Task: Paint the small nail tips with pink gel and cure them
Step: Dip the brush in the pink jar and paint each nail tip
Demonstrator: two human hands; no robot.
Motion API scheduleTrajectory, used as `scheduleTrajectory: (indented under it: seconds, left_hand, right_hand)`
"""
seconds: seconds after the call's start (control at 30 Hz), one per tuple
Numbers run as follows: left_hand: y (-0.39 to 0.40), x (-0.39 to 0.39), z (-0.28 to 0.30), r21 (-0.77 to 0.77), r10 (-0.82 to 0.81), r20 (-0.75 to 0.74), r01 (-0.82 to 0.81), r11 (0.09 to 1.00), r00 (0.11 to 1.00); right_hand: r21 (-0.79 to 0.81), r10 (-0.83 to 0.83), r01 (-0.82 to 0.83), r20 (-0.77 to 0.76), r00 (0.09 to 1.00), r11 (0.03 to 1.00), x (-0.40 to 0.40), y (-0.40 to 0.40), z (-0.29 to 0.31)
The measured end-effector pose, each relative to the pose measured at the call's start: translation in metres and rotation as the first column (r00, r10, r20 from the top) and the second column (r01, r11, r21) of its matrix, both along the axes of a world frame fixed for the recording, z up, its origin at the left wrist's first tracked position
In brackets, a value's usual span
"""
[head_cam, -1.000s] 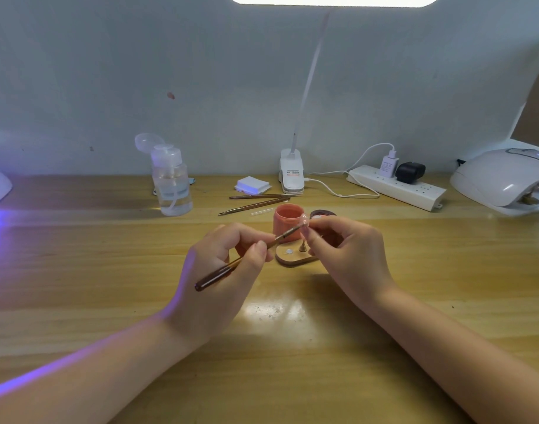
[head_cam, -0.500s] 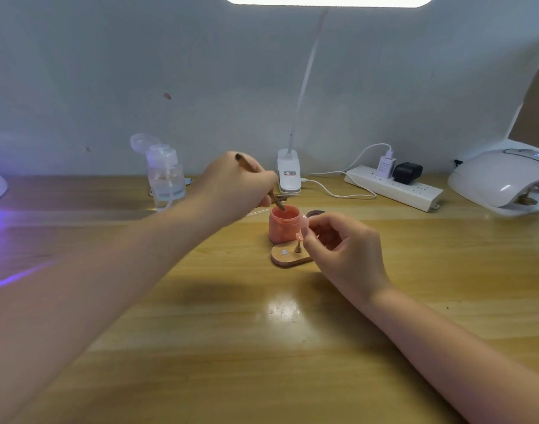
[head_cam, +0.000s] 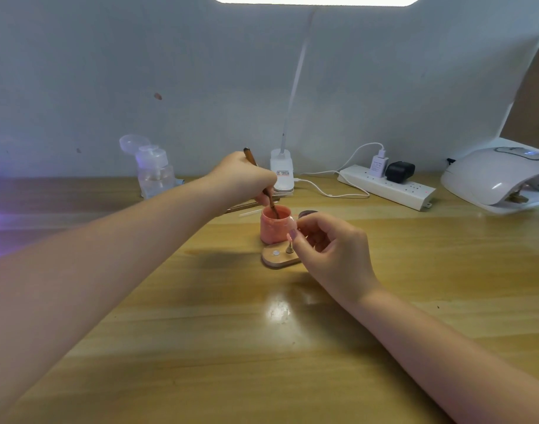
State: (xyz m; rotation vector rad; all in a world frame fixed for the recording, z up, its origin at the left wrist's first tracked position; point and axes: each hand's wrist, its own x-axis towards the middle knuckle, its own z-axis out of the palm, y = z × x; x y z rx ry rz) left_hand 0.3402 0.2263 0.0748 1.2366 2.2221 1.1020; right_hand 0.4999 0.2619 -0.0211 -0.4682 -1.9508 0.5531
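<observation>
my left hand (head_cam: 243,175) grips the brush (head_cam: 263,186), bristles dipped in the pink gel pot (head_cam: 274,226) (load lightly, i judge, wiping excess on the rim). just right, my right hand (head_cam: 329,252) pinches the nail tip (head_cam: 293,233) above its wooden stand (head_cam: 279,256).

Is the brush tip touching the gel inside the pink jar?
Cannot tell. In the head view the brush dips below the pink jar's rim, but the tip itself is hidden.
</observation>
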Motion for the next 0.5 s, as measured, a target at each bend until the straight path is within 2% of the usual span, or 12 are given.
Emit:
scheduleTrajectory:
  seconds: [0.07,0.2,0.27,0.4,0.5]
  left_hand:
    - [-0.002,-0.002,0.001,-0.005,-0.001,-0.005,0.001,1.000,1.000]
    - [-0.006,0.004,-0.001,-0.126,-0.073,-0.092,0.061,0.990,0.993]
    - [-0.006,0.004,-0.002,-0.106,-0.061,-0.074,0.053,0.993,0.995]
    - [-0.011,-0.008,0.001,0.031,0.079,0.147,-0.084,0.996,0.986]
    - [-0.027,-0.021,-0.005,0.086,0.131,0.387,-0.177,0.981,0.913]
  right_hand:
    - [-0.001,0.006,-0.006,-0.004,1.000,1.000,0.000,-0.001,0.000]
    - [-0.010,0.001,-0.001,-0.003,1.000,1.000,0.000,-0.001,0.001]
    - [-0.033,0.005,-0.005,-0.011,1.000,0.999,0.001,-0.002,0.001]
    - [-0.060,0.012,-0.013,-0.015,1.000,0.998,0.002,-0.002,0.002]
    - [-0.036,-0.004,0.004,0.004,1.000,0.999,0.001,-0.001,0.001]
